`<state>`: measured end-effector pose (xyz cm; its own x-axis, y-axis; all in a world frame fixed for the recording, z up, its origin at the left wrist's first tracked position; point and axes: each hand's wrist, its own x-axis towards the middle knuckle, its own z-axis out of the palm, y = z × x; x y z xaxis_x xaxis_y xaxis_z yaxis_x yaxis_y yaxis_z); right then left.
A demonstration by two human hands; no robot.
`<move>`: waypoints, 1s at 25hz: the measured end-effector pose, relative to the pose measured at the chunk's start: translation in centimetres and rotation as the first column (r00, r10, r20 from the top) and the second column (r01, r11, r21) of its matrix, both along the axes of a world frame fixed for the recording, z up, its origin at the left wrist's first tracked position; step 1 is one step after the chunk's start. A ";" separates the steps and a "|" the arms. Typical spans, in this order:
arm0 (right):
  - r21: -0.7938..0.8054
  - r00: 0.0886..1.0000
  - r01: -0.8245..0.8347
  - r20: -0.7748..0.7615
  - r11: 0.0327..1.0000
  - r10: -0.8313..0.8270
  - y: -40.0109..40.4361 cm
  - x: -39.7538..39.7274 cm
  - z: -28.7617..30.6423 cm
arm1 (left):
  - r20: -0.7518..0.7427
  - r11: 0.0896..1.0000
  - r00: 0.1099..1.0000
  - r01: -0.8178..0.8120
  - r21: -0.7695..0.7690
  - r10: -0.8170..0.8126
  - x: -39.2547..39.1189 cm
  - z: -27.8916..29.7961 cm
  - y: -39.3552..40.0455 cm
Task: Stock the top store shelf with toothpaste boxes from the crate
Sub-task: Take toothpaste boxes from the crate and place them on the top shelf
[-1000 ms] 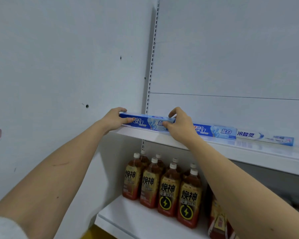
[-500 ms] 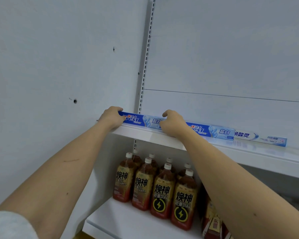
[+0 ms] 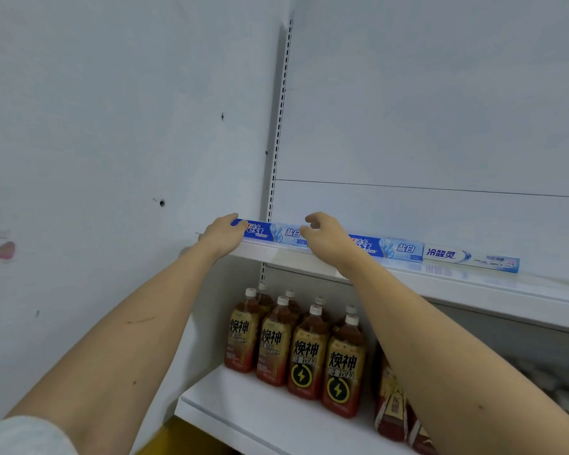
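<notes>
Blue toothpaste box lies lengthwise at the left end of the top shelf, front face toward the aisle, label upright. Its left end is covered by the left hand; its right end is hidden behind the right hand.

Left hand: wrapped over the box's left end, fingers curled over the top, heel of the palm against the shelf lip. Has hold of the box.

Right hand: lifted just off the box's right end, fingers loosely curled and spread, nothing between them. Contact with the box cannot be told for certain; fingertips look clear of it.

Same row, to the right: second blue box of the same brand, end-on to the first behind the right hand. Then a white box with blue lettering, touching the second box's right end. All three sit along the front edge in one line.

Lower shelf: cluster of brown drink bottles with white caps, yellow-and-red labels, standing upright in two rows. More bottles further right, partly behind the right forearm.

White back panel and slotted upright behind the shelves; plain wall to the left.
</notes>
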<state>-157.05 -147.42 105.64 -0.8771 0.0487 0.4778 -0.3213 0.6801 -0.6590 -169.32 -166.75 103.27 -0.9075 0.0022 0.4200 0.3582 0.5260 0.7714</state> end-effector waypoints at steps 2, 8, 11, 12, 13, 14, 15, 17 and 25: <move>-0.151 0.996 -0.070 -0.065 0.986 0.061 0.4 1.7 -0.8 | -0.008 0.995 0.999 0.037 0.094 -0.036 2.5 -0.6 0.4; -0.497 0.975 -0.213 -0.166 0.841 0.149 1.7 7.3 -9.1 | -0.121 0.843 0.979 0.200 0.499 -0.161 12.0 -6.5 3.2; -0.566 0.977 -0.210 -0.094 0.797 0.191 2.3 9.8 -13.9 | -0.065 0.830 0.977 0.207 0.517 -0.203 15.1 -12.1 4.5; -0.576 0.976 -0.207 -0.062 0.791 0.210 2.7 10.8 -15.4 | -0.031 0.826 0.974 0.209 0.524 -0.226 16.1 -13.9 5.0; -0.581 0.974 -0.200 -0.033 0.789 0.222 3.0 11.6 -16.7 | -0.001 0.820 0.969 0.209 0.533 -0.247 17.1 -15.5 5.6; -0.588 0.974 -0.187 -0.005 0.787 0.228 3.4 12.3 -18.1 | 0.033 0.823 0.966 0.201 0.531 -0.257 18.0 -17.0 6.1; -0.601 0.972 -0.177 0.019 0.779 0.236 3.8 13.1 -19.4 | 0.069 0.831 0.962 0.190 0.522 -0.263 18.9 -18.5 6.6; -0.653 0.966 -0.147 0.067 0.743 0.250 4.7 14.5 -22.2 | 0.137 0.846 0.952 0.171 0.504 -0.274 20.7 -21.6 7.8; -0.748 0.930 0.131 0.321 0.651 0.181 9.6 20.3 -37.1 | 0.408 0.876 0.838 0.157 0.456 -0.362 26.3 -35.5 12.6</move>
